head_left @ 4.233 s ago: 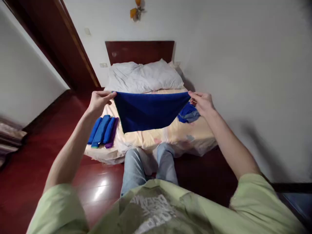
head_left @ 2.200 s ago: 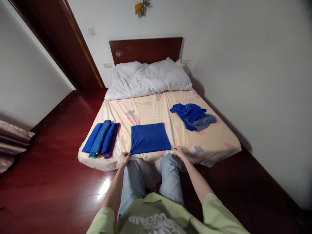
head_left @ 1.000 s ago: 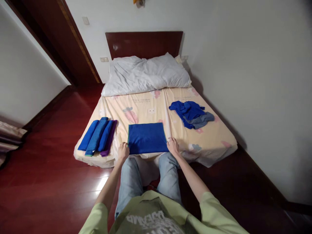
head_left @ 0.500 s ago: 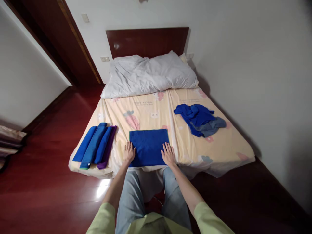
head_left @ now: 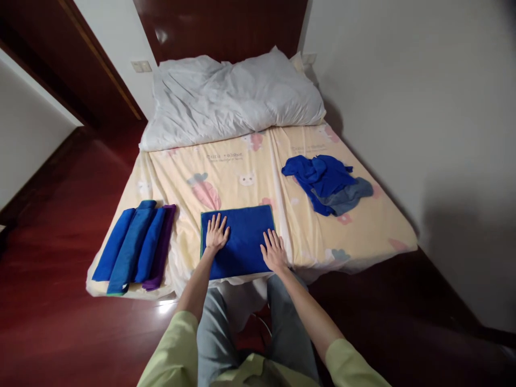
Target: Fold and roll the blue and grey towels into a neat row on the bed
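Along the near edge of the bed [head_left: 342,236], a blue cloth [head_left: 245,239] is spread, touched toward its left by the left hand [head_left: 216,235] and at its right by the right hand [head_left: 274,253], both laid flat and wide. Rolled cloths [head_left: 132,247] are lined up left; crumpled cloths [head_left: 324,180] are heaped right.

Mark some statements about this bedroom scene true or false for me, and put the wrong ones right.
1. The left hand is on the spread blue cloth. True.
2. The crumpled cloths lie on the left side of the bed. False: the crumpled cloths lie on the right side.
3. The purple cloth is rightmost in the row of cloths. True.
4. The bulky bedding is bright red. False: the bedding is whitish.
5. The right hand has its fingers outstretched. True.
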